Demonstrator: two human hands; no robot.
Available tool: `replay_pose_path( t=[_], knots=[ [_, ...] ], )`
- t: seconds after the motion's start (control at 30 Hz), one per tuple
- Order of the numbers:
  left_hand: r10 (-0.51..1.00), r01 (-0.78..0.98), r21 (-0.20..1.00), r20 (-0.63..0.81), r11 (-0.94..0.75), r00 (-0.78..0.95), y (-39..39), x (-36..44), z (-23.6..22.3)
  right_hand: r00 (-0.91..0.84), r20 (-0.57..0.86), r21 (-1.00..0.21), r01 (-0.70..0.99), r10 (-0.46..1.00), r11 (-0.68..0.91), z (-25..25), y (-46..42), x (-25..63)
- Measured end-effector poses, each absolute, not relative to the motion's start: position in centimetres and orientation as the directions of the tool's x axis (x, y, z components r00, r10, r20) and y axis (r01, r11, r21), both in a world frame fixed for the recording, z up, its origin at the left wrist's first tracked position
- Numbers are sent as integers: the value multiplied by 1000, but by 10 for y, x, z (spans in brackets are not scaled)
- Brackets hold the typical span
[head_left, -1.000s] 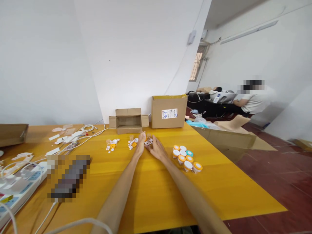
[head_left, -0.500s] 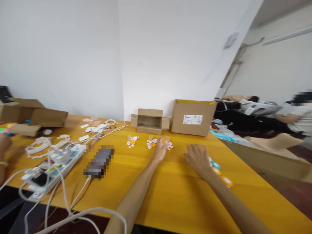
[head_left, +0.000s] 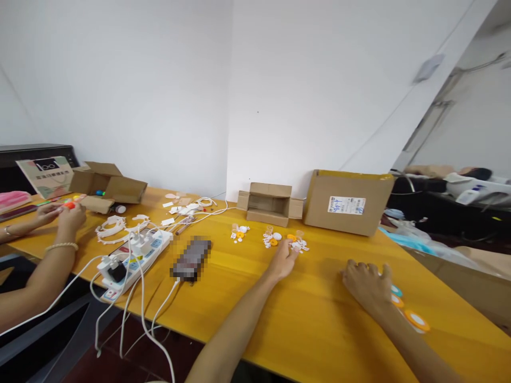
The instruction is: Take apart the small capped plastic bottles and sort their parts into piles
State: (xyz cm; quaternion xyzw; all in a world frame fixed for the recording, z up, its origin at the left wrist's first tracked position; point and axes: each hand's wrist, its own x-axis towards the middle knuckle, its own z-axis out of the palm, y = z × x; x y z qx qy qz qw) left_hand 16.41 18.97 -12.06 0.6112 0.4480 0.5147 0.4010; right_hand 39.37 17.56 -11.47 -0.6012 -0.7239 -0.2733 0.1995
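Observation:
My left hand (head_left: 282, 261) reaches over the table, its fingertips at the near edge of the right-hand pile of small white parts (head_left: 299, 246). Its fingers look apart, though the pile side of them is partly hidden. An orange ring (head_left: 291, 238) and a small clear cup (head_left: 300, 234) belong to that pile. Further right, my right hand (head_left: 367, 286) is palm down with spread fingers, low over the table. Beside it lie round discs with white centres: a teal one (head_left: 396, 290) and an orange one (head_left: 417, 320). The hand partly covers this row.
Two similar piles (head_left: 272, 240) lie left of my left hand. Behind stand a small open carton (head_left: 268, 208) and a larger closed box (head_left: 347, 205). Left are a phone (head_left: 192, 259), a power strip (head_left: 147, 255) with trailing cables, and another person's hands (head_left: 72, 215) holding something orange-red.
The view has turned left, so everything sits further right and the other person's hands show fully. My right hand has moved closer over the discs. My left hand stays at the same pile.

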Motion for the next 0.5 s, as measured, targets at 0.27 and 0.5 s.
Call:
replay_pose_path(
  t=[0.27, 0.5],
  knots=[
    [956, 155, 951, 245, -269, 159, 181, 158, -118, -199, 581, 190, 976, 789, 106, -109, 170, 390],
    [944, 150, 949, 240, -278, 228, 174, 146, -115, -250, 559, 277, 955, 791, 105, -114, 169, 391]
  ],
)
